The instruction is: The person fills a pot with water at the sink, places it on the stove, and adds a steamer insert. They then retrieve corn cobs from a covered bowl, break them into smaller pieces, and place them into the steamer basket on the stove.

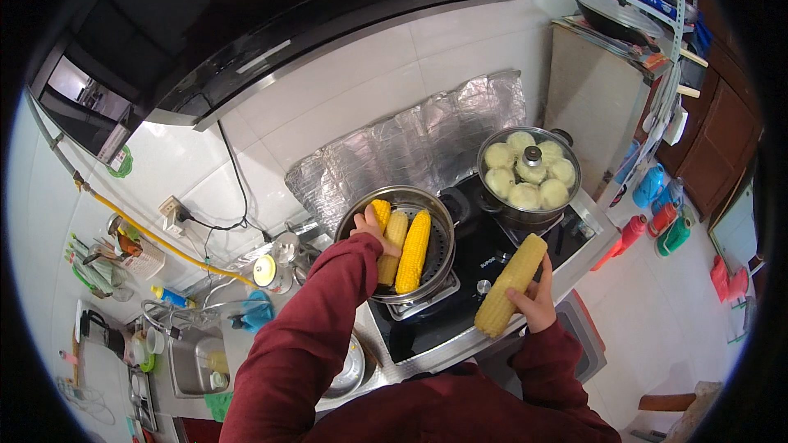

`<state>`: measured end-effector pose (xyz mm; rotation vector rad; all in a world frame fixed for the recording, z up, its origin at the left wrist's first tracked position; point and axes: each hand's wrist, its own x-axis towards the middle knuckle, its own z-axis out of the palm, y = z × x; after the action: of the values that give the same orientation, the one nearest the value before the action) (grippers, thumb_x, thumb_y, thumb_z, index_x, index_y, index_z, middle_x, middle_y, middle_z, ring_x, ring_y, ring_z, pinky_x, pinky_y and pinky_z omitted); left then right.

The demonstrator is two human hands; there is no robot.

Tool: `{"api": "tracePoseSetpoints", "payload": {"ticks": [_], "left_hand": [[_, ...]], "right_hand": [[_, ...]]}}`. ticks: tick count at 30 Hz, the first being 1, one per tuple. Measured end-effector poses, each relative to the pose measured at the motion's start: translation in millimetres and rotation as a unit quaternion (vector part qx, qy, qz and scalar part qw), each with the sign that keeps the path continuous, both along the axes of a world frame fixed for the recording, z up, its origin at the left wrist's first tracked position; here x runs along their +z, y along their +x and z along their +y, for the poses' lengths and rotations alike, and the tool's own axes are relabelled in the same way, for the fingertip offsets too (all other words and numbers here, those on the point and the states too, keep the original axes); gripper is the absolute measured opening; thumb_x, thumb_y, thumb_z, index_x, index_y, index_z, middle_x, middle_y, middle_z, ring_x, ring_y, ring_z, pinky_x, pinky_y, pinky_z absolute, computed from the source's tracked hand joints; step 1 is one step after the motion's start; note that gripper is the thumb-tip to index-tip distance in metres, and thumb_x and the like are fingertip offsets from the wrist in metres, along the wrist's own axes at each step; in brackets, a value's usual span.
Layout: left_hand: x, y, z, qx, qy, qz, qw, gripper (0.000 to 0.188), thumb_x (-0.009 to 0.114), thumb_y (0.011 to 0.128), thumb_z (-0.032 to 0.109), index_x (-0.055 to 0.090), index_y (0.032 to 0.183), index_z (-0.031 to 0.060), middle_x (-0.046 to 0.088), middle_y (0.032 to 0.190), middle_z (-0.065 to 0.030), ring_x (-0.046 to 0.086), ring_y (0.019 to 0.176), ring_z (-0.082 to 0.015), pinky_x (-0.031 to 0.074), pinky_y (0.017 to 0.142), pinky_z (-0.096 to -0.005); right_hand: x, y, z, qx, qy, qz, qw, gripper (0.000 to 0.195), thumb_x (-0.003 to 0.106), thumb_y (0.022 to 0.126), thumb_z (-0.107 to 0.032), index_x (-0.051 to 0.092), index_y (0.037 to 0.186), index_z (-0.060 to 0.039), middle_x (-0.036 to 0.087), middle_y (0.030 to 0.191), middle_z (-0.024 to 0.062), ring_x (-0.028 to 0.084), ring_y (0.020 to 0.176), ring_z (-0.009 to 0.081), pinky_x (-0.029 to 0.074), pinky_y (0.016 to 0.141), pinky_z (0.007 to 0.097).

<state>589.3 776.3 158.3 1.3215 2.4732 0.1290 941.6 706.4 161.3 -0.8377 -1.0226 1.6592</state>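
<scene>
A pale yellow ear of corn (512, 286) is in my right hand (537, 298), tilted above the front edge of the black gas stove (425, 332). My left hand (372, 231) reaches into a metal steamer pot (452, 240) on the left burner. Its fingers are on the corn at the pot's left side; whether they grip an ear is partly hidden. Inside lie a bright yellow ear of corn (414, 252), a paler ear (394, 243) and another yellow ear (381, 212) at the back. On the right burner, round pale buns (524, 195) show through the glass lid (532, 157) of a second pot.
Foil sheeting (418, 135) lines the wall behind the stove. To the left are a yellow gas hose (166, 246), a lidded jar (266, 271) and a sink (184, 363). A metal bowl (349, 369) sits below my left arm. Thermoses (674, 235) stand on the floor at right.
</scene>
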Motion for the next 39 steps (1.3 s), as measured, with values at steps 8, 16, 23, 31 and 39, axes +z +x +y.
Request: {"api": "tracePoseSetpoints", "payload": {"ticks": [8,16,23,31,39], "left_hand": [[-16,-8,-5,0.025,0.019,-0.049,0.998,0.137,0.086,0.039,0.035,-0.001,0.142,0.0140,0.036,0.129,-0.0231,0.048,0.114,-0.0383,0.043,0.095,-0.0434],[-9,-3,-14,0.003,0.048,-0.040,0.998,0.131,0.083,0.043,0.036,0.002,0.142,0.0085,0.042,0.121,-0.0258,0.053,0.106,-0.0384,0.047,0.090,-0.0390],[15,10,-28,-0.028,0.094,0.045,0.994,0.130,0.084,0.044,0.036,0.005,0.143,0.0099,0.046,0.112,-0.0217,0.057,0.097,-0.0370,0.050,0.083,-0.0404],[18,23,-23,0.017,0.028,0.088,0.996,0.130,0.084,0.045,0.037,0.003,0.144,0.0129,0.044,0.116,-0.0192,0.056,0.100,-0.0360,0.049,0.083,-0.0427],[18,15,-30,-0.038,0.110,0.111,0.987,0.123,0.085,0.049,0.036,0.009,0.143,0.0112,0.041,0.124,-0.0198,0.053,0.104,-0.0374,0.045,0.089,-0.0435]], "right_hand": [[-9,0,2,0.002,0.007,0.009,1.000,0.097,0.060,0.077,0.004,-0.005,0.143,-0.0205,0.054,0.114,0.0165,0.059,0.101,0.0264,0.046,0.087,0.0402],[-15,-10,5,0.021,-0.007,0.013,1.000,0.097,0.061,0.076,0.005,-0.004,0.143,-0.0212,0.053,0.113,0.0164,0.058,0.100,0.0256,0.047,0.087,0.0399],[-15,-16,7,0.043,-0.011,0.012,0.999,0.098,0.062,0.076,0.005,-0.004,0.143,-0.0219,0.054,0.112,0.0161,0.058,0.101,0.0261,0.047,0.087,0.0407],[-23,-20,7,0.050,0.030,-0.009,0.998,0.095,0.060,0.079,0.000,-0.005,0.143,-0.0253,0.055,0.114,0.0162,0.060,0.098,0.0274,0.052,0.076,0.0414],[-16,-6,1,0.025,-0.012,0.017,0.999,0.099,0.061,0.075,0.006,-0.006,0.143,-0.0216,0.054,0.113,0.0174,0.058,0.102,0.0270,0.046,0.088,0.0409]]}}
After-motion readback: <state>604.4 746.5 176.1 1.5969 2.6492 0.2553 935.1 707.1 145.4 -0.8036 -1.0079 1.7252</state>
